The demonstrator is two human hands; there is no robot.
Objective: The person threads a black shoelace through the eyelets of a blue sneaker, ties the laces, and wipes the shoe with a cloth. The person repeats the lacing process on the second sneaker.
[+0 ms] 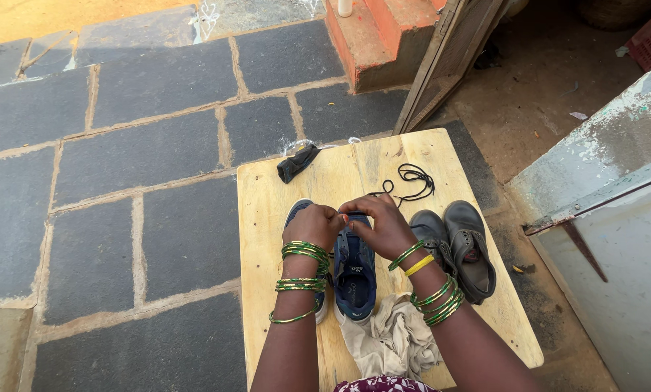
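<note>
Two blue sneakers (354, 272) stand side by side on a small wooden table (267, 218), toes pointing away from me. My left hand (312, 225) and my right hand (383, 223) meet over the front of the shoes, fingers pinched on a thin black lace. The lace runs from my right hand to a loose coil (412, 178) farther back on the table. Both wrists carry green and yellow bangles. The left sneaker is mostly hidden under my left hand.
A pair of grey-brown leather shoes (460, 247) stands right of the sneakers. A beige cloth (391, 337) lies at the near edge, a small dark rag (296, 161) at the far left corner. Around are stone paving, an orange step (373, 36) and a weathered door (608, 196).
</note>
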